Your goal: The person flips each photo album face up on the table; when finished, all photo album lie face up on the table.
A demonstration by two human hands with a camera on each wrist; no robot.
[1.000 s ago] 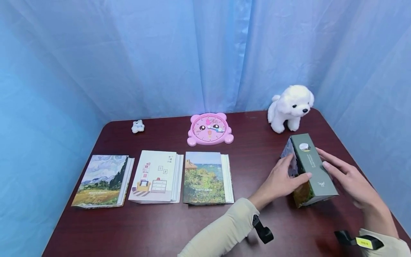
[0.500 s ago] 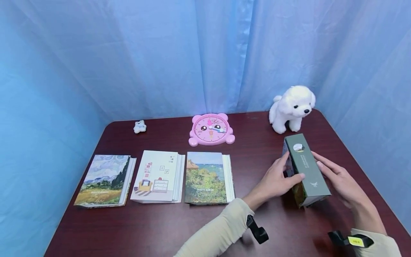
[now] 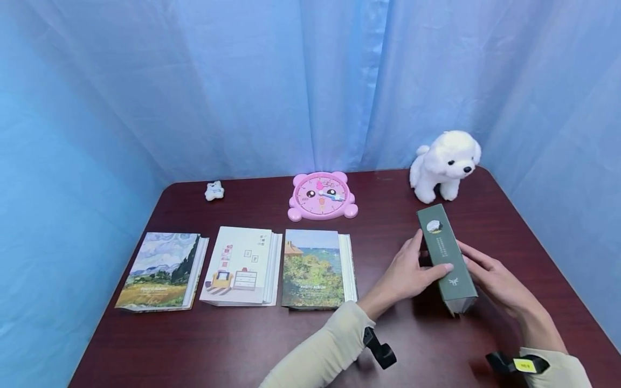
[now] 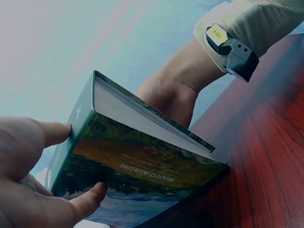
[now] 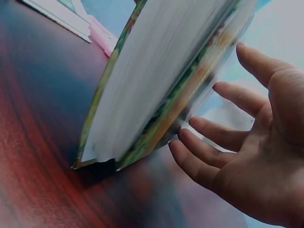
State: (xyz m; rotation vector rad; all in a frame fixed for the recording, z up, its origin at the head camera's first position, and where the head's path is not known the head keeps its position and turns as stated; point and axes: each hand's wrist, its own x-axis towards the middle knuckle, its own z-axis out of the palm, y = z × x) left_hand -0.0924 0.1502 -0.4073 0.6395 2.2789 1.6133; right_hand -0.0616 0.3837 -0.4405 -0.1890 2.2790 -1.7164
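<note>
A green-spined photo album (image 3: pixel 443 253) stands on its page edge at the table's right, tilted, spine upward. My left hand (image 3: pixel 407 272) holds it, thumb on the spine and fingertips on the painted cover, as the left wrist view shows too. My right hand (image 3: pixel 499 283) is on the other side. In the right wrist view its fingers (image 5: pixel 209 133) are spread and nearly straight, fingertips at the back cover. White page edges (image 4: pixel 137 114) show between the covers, which splay slightly apart. Part of the front cover is hidden by the left hand in the head view.
Three more albums lie flat in a row: a wheat-field cover (image 3: pixel 160 272), a white furniture cover (image 3: pixel 237 267) and a seaside-garden cover (image 3: pixel 315 269). Behind them are a small white bear figure (image 3: pixel 214 191) and a pink clock (image 3: pixel 322 196). A white plush dog (image 3: pixel 446 167) sits behind the upright album.
Both hands have shifted the upright album left in the head view, and its spine has turned more toward the camera. Its painted cover has gone from sight there. The view has drifted slightly.
</note>
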